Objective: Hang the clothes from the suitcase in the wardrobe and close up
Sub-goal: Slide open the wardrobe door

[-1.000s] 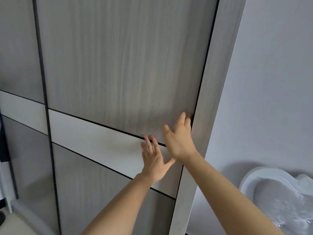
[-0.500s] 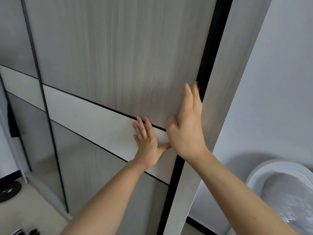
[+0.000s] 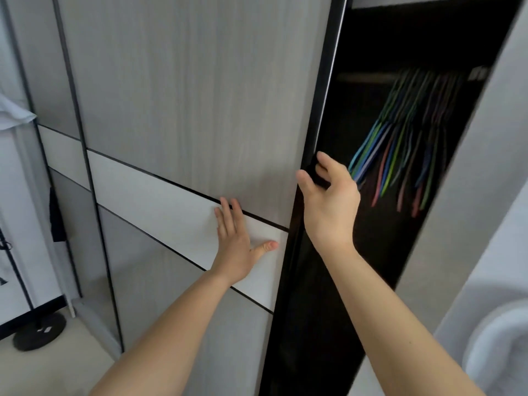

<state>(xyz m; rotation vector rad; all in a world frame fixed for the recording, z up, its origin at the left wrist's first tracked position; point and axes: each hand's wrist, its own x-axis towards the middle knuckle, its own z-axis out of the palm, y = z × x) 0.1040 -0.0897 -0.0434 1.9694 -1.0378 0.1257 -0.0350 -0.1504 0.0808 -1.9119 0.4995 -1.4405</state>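
Now the wardrobe (image 3: 457, 195) fills nearly the whole view, and its sliding door (image 3: 185, 95) stands partly open. Between the black right edge (image 3: 323, 95) of this door and the pale side post of the wardrobe there is a dark opening (image 3: 371, 252), wider at the top of the picture than at the bottom.

The left hand (image 3: 234, 247) lies flat on the white band (image 3: 157, 195) that crosses the door. Its fingers (image 3: 225, 212) are straight and close together, the thumb is spread toward the door's edge, and the hand holds nothing. The fingertips touch the thin black line at the upper border of the band.

The right hand (image 3: 328, 201) grips the black edge of the door. Its fingers (image 3: 328, 162) are curled round the edge into the opening, and the thumb (image 3: 304, 178) is on the front side.

Inside, a bunch of coloured hangers (image 3: 400, 138) hangs from a rail (image 3: 365, 77), gathered toward the right side, near the post. No clothing can be made out on them; the space below them is dark, so I cannot tell what is there.

To the left, a second door panel (image 3: 43, 67) sits behind the first one. Beside it on the floor (image 3: 43, 367) stands a round black base (image 3: 40, 331). A pale cloth (image 3: 14, 112) and a dark cloth (image 3: 57, 221) hang at the far left. In the low right corner is a white rounded object (image 3: 497, 352), blurred.
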